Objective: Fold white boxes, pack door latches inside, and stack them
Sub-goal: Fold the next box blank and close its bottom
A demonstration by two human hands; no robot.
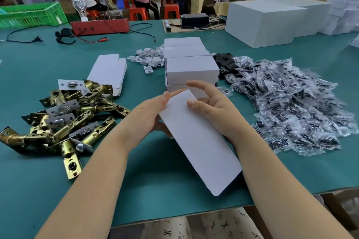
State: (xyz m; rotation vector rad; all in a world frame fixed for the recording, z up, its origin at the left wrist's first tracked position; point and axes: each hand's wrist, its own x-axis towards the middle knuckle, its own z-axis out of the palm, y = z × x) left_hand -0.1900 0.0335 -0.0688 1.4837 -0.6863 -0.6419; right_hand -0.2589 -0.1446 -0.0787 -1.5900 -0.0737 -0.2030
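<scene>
- Flat white box [200,141] was held above the table [174,190], just in front of the box stack [191,68].
- L hand [149,114] gripped its left edge, fingers curled under.
- R hand [211,106] held the right edge, thumb on top, index finger lifted.
- Latches [64,118] lay left of stack; screw bags [291,106] right.

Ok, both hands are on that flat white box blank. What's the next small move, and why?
Probably push the blank's sides apart to open it into a tube. The box blank looks flat and unformed, held above the table by the left hand and right hand. The latches lie loose to the left, so nothing can be packed until the box has shape.
</scene>
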